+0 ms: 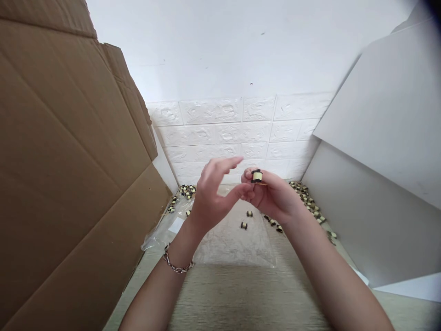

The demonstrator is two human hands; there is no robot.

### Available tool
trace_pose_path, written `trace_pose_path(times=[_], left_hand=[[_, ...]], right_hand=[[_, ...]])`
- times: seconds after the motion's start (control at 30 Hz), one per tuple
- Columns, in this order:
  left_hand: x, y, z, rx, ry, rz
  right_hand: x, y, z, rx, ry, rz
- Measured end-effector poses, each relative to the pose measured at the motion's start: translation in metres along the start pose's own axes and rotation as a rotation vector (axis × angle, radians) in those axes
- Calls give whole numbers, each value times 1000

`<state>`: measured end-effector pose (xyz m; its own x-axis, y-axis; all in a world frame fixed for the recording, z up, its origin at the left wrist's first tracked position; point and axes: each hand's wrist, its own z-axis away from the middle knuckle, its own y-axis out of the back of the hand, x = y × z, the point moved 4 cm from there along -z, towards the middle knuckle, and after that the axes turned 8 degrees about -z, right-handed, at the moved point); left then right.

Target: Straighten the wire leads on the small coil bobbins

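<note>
Between the fingers of my right hand (270, 193) is a small transformer (257, 176), black at both ends with a yellow-wrapped middle and thin wires sticking out. My left hand (217, 191) is raised just beside it, thumb and fingers apart and nothing in its grip. The left thumb comes close to the right fingertips; whether they touch I cannot tell. Below the hands, one loose transformer (250, 214) and another transformer (244, 225) lie on a clear plastic bag (237, 248) spread flat on the table.
Many similar transformers are heaped at the right (310, 202) and at the back left (187, 191). A cardboard sheet (69, 161) walls the left side, grey-white panels (372, 197) the right. White brick-patterned wall (227, 133) stands behind. The wooden tabletop (241, 299) runs toward me.
</note>
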<state>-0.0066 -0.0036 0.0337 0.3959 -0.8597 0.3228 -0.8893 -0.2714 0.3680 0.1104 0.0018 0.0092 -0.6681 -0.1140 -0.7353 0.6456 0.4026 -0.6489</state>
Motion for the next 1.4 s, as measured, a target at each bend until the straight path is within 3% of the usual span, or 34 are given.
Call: trace_pose_path(times=[0.07, 0.13, 0.3, 0.47, 0.63, 0.83, 0.9, 1.0, 1.1, 1.17, 1.2, 1.27, 1.4], left_hand=[[8, 2, 0, 3, -188, -218], [11, 4, 0, 16, -263, -314], [7, 4, 1, 48, -263, -388], [8, 3, 1, 34, -179, -363], [9, 4, 1, 19, -12, -416], [5, 3, 1, -36, 69, -426], [1, 1, 0, -110, 108, -420], [-14, -10, 2, -309, 212, -349], [-45, -33, 13, -575, 380, -148], [-70, -54, 27, -755, 563, 21], [-81, -65, 35, -827, 660, 115], [-98, -83, 47, -895, 709, 173], [-114, -109, 62, -982, 807, 239]], right_hand=[[7, 1, -2, -29, -59, -42], [15, 3, -4, -35, -113, -40], [27, 8, -8, -43, -205, -13], [30, 8, -8, -40, -224, -43], [25, 9, -12, 57, -92, -3], [9, 20, -14, 206, 161, 7], [-1, 23, -11, 276, 251, 37], [-22, 23, -3, 335, 401, 124], [-46, 18, 10, 341, 571, 290], [-57, 16, 20, 361, 636, 424], [-60, 17, 25, 370, 634, 478], [-59, 22, 35, 376, 563, 552], [-51, 46, 68, 445, 384, 722]])
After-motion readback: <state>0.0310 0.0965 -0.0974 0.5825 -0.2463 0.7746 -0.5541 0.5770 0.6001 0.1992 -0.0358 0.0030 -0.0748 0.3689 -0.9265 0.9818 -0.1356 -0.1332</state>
